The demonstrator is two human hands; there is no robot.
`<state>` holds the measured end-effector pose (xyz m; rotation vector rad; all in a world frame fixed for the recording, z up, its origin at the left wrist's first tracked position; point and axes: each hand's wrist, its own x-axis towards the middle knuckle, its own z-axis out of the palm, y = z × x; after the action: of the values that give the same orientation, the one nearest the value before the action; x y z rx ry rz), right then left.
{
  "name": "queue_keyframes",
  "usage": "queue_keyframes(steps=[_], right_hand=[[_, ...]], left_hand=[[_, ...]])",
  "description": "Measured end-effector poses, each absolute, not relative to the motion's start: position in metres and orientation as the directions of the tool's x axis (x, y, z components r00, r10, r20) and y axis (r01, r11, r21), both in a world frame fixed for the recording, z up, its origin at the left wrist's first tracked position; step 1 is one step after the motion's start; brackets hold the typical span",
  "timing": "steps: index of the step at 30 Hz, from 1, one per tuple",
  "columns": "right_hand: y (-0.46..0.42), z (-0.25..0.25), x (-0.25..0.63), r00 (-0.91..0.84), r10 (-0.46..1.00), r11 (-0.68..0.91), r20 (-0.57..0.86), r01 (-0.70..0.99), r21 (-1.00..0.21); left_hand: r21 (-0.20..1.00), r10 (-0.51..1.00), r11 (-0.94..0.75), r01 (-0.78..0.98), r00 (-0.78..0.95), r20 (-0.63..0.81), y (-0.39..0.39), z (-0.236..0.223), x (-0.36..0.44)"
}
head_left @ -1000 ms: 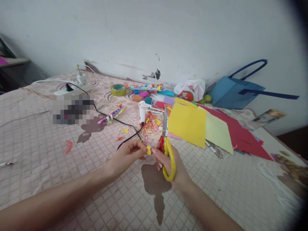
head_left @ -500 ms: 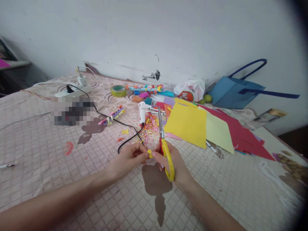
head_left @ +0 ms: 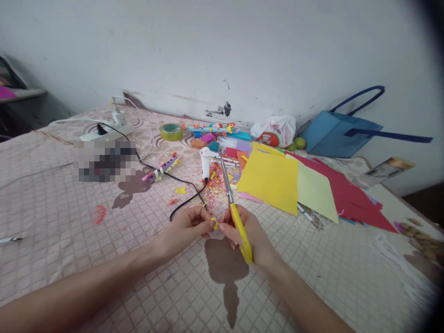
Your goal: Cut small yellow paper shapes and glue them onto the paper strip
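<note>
My left hand (head_left: 190,227) pinches a small yellow piece (head_left: 214,223), perhaps foam or paper, between thumb and fingertips. Opposite it, the thumb and fingertips of my right hand (head_left: 248,231) meet the same piece. The scissors (head_left: 229,192) with yellow-wrapped handles are held in my right hand, blades pointing up and away. Behind the hands, a white glue gun (head_left: 205,164) lies on the cloth near colourful scraps (head_left: 217,182). A yellow butterfly-shaped cutout (head_left: 181,190) is to the left of the scraps.
A decorated purple stick (head_left: 163,169), a tape roll (head_left: 171,131) and a power strip (head_left: 106,133) lie to the left and back. Yellow sheets (head_left: 270,178) and red sheets (head_left: 350,196) spread out rightward. A blue bag (head_left: 338,134) leans by the wall. The black cord (head_left: 183,203) runs behind my left hand.
The scissors have tilted, their blade tips swinging left. The yellow piece has turned slightly between my fingers. Both hands stay in nearly the same place.
</note>
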<state>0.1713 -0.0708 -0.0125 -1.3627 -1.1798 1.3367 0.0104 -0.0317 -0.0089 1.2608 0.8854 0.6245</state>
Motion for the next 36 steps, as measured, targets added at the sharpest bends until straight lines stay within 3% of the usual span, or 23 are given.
queue_keyframes(steps=[5,13,19,26,31,36], right_hand=[[-0.071,-0.015,0.174,0.006,0.987,-0.159,-0.159,0.002,-0.987],[-0.083,-0.019,0.167,-0.065,0.99,-0.122,-0.128,0.087,-0.989],[-0.082,-0.005,0.153,0.056,0.994,-0.086,-0.089,-0.053,-0.995],[-0.079,-0.008,0.159,0.12,0.99,-0.079,-0.079,-0.006,-0.997],[-0.077,-0.011,0.165,0.076,0.993,-0.089,-0.091,-0.021,-0.996],[-0.076,-0.013,0.168,0.059,0.993,-0.107,-0.105,0.025,-0.994]], left_hand=[[0.97,0.803,0.24,0.026,0.556,-0.214,-0.031,-0.01,0.009],[0.96,0.912,0.201,-0.197,0.396,-0.11,-0.022,0.001,0.0],[0.982,0.908,0.147,-0.118,0.409,-0.087,-0.032,-0.002,0.004],[0.989,0.878,0.105,-0.102,0.477,-0.044,-0.04,-0.009,0.013],[0.986,0.825,0.151,-0.065,0.558,-0.09,-0.039,-0.019,0.015],[0.997,0.818,0.074,-0.019,0.573,-0.05,-0.038,-0.023,0.014]])
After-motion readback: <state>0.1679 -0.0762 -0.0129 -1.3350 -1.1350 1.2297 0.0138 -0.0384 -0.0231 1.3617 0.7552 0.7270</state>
